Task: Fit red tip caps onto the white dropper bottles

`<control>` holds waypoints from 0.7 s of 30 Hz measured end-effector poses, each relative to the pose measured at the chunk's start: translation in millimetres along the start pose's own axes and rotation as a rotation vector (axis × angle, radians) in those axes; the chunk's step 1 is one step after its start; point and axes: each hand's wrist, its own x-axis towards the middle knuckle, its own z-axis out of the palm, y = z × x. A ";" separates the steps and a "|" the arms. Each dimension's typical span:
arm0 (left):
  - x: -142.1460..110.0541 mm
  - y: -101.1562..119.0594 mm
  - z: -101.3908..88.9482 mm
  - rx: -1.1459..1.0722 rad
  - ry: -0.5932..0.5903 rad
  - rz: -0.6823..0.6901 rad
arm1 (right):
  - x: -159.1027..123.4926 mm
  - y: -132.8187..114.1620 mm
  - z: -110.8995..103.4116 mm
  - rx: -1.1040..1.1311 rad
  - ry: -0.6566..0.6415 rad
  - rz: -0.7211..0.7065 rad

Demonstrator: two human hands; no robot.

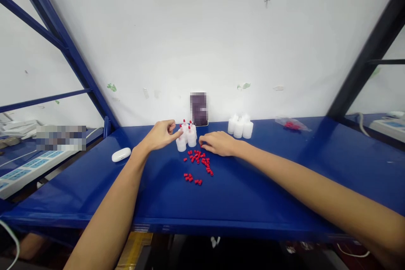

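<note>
My left hand (160, 136) is beside a group of small white plastic bottles (191, 140) with narrow red-capped tips. Its thumb reaches toward the front left bottle (181, 145), with a gap between thumb and curled fingers; whether the thumb touches the bottle I cannot tell. To the right of this group, my right hand (218, 142) rests low over the table, fingertips pinched together, a bit of red showing at them, seemingly a small cap. Loose red caps (198, 157) lie scattered in front of the bottles, with several more (190, 178) nearer the front edge.
A second cluster of white bottles (240, 127) without red caps stands at the back right. Beyond it lies a clear bag of red caps (292, 125). A phone (199, 109) leans on the wall. A white earbud case (121, 155) sits left on the blue table (253, 194).
</note>
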 end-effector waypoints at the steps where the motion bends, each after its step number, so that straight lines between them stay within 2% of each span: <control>1: -0.2 1.3 -0.8 -0.009 0.034 0.005 | -3.1 -1.8 -1.3 0.009 0.002 -0.020; 4: -0.5 3.1 -3.1 -0.045 0.160 0.020 | -13.5 -4.2 -11.0 0.053 0.059 -0.065; 6: -0.2 3.4 -4.0 -0.076 0.237 0.035 | -22.0 0.3 -24.4 0.090 0.158 -0.056; 8: 0.3 4.0 -3.8 -0.096 0.285 0.069 | -32.0 12.2 -41.7 0.161 0.314 -0.006; 12: 1.0 6.7 1.2 -0.051 0.316 0.099 | -52.9 55.8 -68.4 0.391 0.708 0.230; 14: 0.7 8.2 4.9 -0.020 0.315 0.064 | -59.8 80.7 -69.4 0.534 0.839 0.316; 17: 0.6 9.0 9.3 0.015 0.352 0.043 | -62.5 107.7 -57.5 0.740 0.937 0.363; 21: 5.1 0.9 16.9 -0.012 0.503 0.030 | -58.8 114.9 -38.4 0.807 1.004 0.394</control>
